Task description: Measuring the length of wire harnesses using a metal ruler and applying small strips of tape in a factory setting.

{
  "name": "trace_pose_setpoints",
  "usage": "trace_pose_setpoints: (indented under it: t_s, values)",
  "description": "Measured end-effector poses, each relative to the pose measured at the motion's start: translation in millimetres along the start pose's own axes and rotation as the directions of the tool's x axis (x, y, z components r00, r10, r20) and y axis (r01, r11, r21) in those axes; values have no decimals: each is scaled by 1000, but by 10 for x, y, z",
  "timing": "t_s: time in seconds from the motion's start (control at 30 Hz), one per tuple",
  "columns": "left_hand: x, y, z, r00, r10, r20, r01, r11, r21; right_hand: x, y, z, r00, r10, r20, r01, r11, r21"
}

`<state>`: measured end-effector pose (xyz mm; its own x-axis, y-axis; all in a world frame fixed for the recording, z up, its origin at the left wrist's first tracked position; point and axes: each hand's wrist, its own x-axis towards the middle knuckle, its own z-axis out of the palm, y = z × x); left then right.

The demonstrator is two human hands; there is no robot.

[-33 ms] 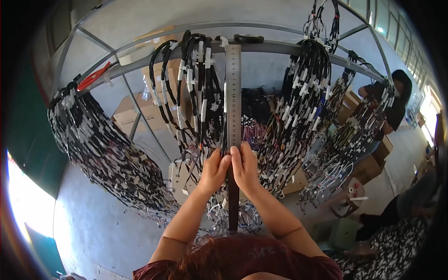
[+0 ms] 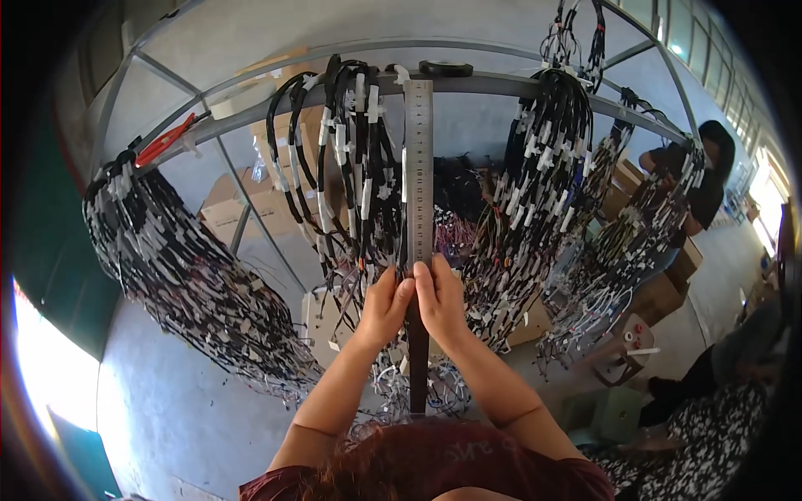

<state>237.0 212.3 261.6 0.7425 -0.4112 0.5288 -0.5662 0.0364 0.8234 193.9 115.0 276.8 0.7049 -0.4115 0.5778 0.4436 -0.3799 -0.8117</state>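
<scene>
A long steel ruler [image 2: 419,167] runs from the metal rail down between my hands, and its dark lower part continues toward my chest. My left hand [image 2: 384,307] is closed at the ruler's left edge, and my right hand [image 2: 440,302] is closed at its right edge. Both thumbs press side by side on its face. Along the left edge lies a thin dark strand with a white section [image 2: 404,175]; whether my fingers also pinch it is hidden. Thick bundles of black cables with white labels hang on the left [image 2: 359,142] and right [image 2: 547,142].
The metal rail [image 2: 484,84] of a rack crosses ahead, with a black tape roll [image 2: 445,68] on it. Red-handled pliers [image 2: 164,142] rest near a large harness bundle [image 2: 192,259]. Cardboard boxes [image 2: 242,204] stand behind. A person [image 2: 706,179] is at the far right; a stool [image 2: 625,346] stands nearer.
</scene>
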Motion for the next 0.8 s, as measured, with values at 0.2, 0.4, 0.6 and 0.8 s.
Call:
trace_pose_setpoints:
  t_s: [0.2, 0.4, 0.6, 0.8]
  values:
    - [36, -2, -139, 996, -4, 92, -1, 998, 58, 413, -200, -28, 993, -96, 64, 109, 965, -238]
    - [82, -13, -66, 997, 28, 68, -32, 998, 56, 1428, -405, 5, 962, -261, -81, 251, 961, -121]
    - [34, -76, -43, 997, 71, 25, -72, 996, 44, 1610, -702, 170, 993, -87, 84, 53, 938, 341]
    - [29, -82, -4, 999, -24, 21, 25, 998, -55, 1642, -715, 131, 994, -60, 95, 18, 919, 393]
